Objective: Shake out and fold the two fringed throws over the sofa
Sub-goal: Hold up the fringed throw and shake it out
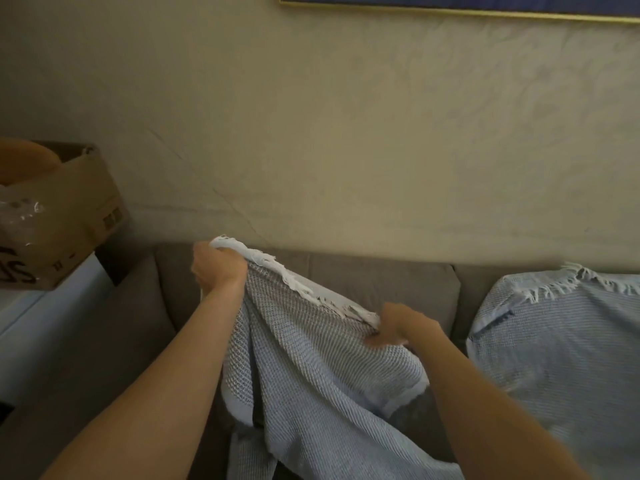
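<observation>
One brown cardboard box (79,216) sits on a white counter (52,306) just beside the left end of the sofa (381,282). The top of the box is open. Two things are in it: a round orange-brown thing (24,161) that pokes out at the top, and some crinkly clear plastic (17,209) below it. What the round thing is, I cannot tell.

There is one sofa, and it is grey. There are two throws, both pale blue with a bumpy weave.

The first throw (311,358) is held up in front of the sofa's back cushion, over the left half of the sofa. Its white fringe (298,282) runs along the top edge, between the two grips. The rest of it hangs down in folds toward the seat of the sofa.

There are two grips, and both hold this throw. The left grip (218,268) is clenched tight around the top corner, up high near the top of the sofa's back. The right grip (405,325) is lower and is curled around the same fringed edge. It is a little blurry.

The second throw (561,341) lies spread over the right part of the sofa. Its fringe sits up near the top of the sofa's back. No grip touches it.

One picture (485,8) with a gold edge hangs on the wall (346,133) high above the sofa.
</observation>
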Available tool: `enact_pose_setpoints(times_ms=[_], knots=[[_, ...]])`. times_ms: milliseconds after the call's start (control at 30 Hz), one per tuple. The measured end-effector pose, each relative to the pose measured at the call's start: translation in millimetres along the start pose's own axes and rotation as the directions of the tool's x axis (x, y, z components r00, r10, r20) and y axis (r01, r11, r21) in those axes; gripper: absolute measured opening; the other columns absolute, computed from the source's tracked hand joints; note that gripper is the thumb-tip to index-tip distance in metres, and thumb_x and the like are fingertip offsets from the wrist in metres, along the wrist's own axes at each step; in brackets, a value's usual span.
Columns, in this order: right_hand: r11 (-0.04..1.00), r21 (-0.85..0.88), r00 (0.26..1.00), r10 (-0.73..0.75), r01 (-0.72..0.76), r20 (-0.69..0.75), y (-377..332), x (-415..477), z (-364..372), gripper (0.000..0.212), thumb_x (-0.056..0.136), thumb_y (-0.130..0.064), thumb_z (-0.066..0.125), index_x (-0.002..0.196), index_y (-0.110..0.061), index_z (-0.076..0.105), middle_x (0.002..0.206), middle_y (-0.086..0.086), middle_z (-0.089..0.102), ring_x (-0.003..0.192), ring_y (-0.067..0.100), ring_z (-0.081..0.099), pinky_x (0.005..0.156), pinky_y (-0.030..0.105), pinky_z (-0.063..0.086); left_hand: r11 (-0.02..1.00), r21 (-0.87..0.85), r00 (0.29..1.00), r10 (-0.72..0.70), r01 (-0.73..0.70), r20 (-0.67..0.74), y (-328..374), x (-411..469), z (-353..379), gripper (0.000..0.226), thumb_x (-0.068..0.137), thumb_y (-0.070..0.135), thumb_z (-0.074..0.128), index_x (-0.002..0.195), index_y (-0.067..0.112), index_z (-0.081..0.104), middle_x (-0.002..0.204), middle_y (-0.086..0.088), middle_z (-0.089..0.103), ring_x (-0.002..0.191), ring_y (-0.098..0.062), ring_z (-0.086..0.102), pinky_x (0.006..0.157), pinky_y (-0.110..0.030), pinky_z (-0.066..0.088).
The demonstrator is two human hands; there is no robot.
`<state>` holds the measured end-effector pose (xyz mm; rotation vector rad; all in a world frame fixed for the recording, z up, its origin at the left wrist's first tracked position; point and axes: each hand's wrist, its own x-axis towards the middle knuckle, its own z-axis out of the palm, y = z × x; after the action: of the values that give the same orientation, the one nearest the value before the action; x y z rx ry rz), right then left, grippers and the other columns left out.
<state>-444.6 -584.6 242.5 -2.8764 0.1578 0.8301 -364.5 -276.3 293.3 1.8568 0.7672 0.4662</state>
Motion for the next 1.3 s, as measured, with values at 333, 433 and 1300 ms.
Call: enact_pose_setpoints(times_ms=[333, 433, 1300], knots=[[0.686, 0.657, 0.941, -0.319, 0.311, -0.111, -31, 2, -10, 0.036, 0.102, -0.040, 0.063, 0.090, -0.008, 0.076, 0.084, 0.007, 0.074, 0.075, 0.016, 0.068, 0.070, 0.035, 0.054, 0.970, 0.243, 0.957, -0.043, -0.029, 0.286, -9, -9, 21, 0.036, 0.102, 0.015, 0.060, 0.132, -0.005, 0.063, 0.135, -0.029, 0.064, 0.124, -0.046, 0.063, 0.098, -0.050, 0.055], [0.269, 0.871, 0.911, -0.089, 0.411, -0.402, -61, -1, -16, 0.027, 0.100, -0.023, 0.068, 0.110, 0.003, 0.069, 0.101, 0.015, 0.075, 0.088, 0.021, 0.072, 0.071, 0.037, 0.060, 0.929, 0.335, 0.860, -0.037, -0.158, 0.509, -22, -17, 25, 0.032, 0.100, 0.018, 0.066, 0.124, -0.003, 0.069, 0.127, -0.025, 0.069, 0.120, -0.041, 0.067, 0.091, -0.041, 0.054], [0.306, 0.883, 0.907, 0.114, 0.355, -0.405, -75, 7, 17, 0.030, 0.097, -0.001, 0.049, 0.068, -0.004, 0.051, 0.056, 0.000, 0.040, 0.053, 0.013, 0.034, 0.058, 0.032, 0.030, 0.765, 0.203, 0.426, 0.102, -0.611, 0.899, -63, -41, 6, 0.031, 0.097, 0.034, 0.063, 0.075, 0.012, 0.069, 0.075, -0.005, 0.072, 0.072, -0.017, 0.067, 0.063, -0.034, 0.048]])
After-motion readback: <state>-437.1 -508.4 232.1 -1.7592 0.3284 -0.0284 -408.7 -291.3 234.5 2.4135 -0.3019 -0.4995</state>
